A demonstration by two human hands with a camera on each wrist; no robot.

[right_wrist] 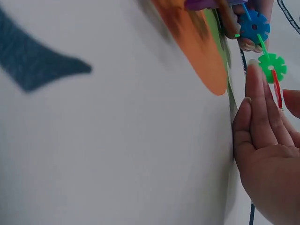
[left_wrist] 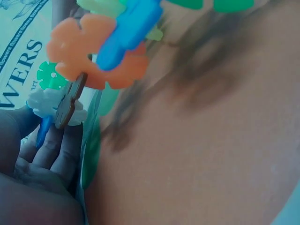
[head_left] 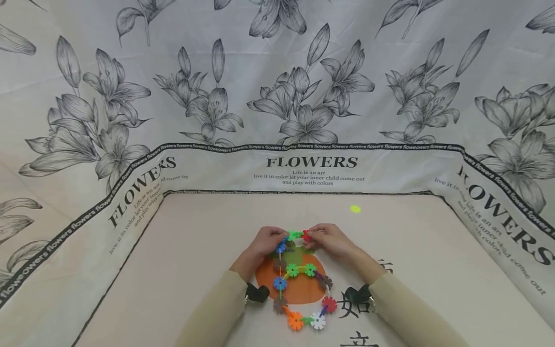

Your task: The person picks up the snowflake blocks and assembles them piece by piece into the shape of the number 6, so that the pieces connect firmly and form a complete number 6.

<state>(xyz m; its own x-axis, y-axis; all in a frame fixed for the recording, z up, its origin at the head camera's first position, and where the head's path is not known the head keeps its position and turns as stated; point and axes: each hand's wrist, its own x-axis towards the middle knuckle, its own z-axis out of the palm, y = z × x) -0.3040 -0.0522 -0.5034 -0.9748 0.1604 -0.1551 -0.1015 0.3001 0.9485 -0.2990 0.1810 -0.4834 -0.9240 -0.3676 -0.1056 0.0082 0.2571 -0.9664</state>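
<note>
A chain of snowflake discs in many colours hangs between the hands in the head view, its lower part joined into a loop with an orange disc (head_left: 296, 321) and a white disc (head_left: 318, 321) at the bottom. My left hand (head_left: 265, 242) pinches the chain's upper left, by a blue disc (head_left: 281, 247). At the upper end, my right hand (head_left: 333, 239) pinches a red disc (head_left: 306, 235), seen edge-on in the right wrist view beside a green disc (right_wrist: 272, 68). The left wrist view shows a nearer orange disc (left_wrist: 75, 51) crossed by a blue one (left_wrist: 129, 33).
Under the chain, the pale tabletop cloth (head_left: 195, 241) bears an orange fruit print (head_left: 266, 274) and black characters (head_left: 349, 308). A small yellow disc (head_left: 355, 209) lies toward the back. Flower-printed fabric (head_left: 312, 176) encloses the back and sides.
</note>
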